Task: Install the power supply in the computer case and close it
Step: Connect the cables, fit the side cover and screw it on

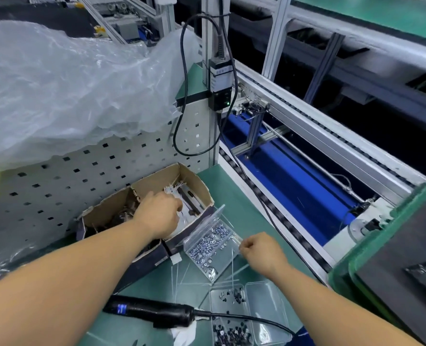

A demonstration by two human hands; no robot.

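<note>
My left hand (160, 216) reaches down into an open cardboard box (197, 181) on the green work mat (234, 196), its fingers curled among a heap of white cable ties (174, 193); I cannot tell whether they pinch one. My right hand (259, 250) rests on the mat just beside a clear plastic tray of silver screws (213, 243), fingers curled into a loose fist; thin white ties lie under and near it, but I cannot tell if I hold one. A second clear tray (254, 313), with dark screws in it, sits nearer to me. A black electric screwdriver (152, 313) lies on the mat under my left forearm, its cord trailing right. The dark computer case (401, 270) shows at the far right edge, on a green pallet. Crumpled clear plastic sheeting (64, 81) covers the pegboard wall (102, 166) behind the box.
</note>
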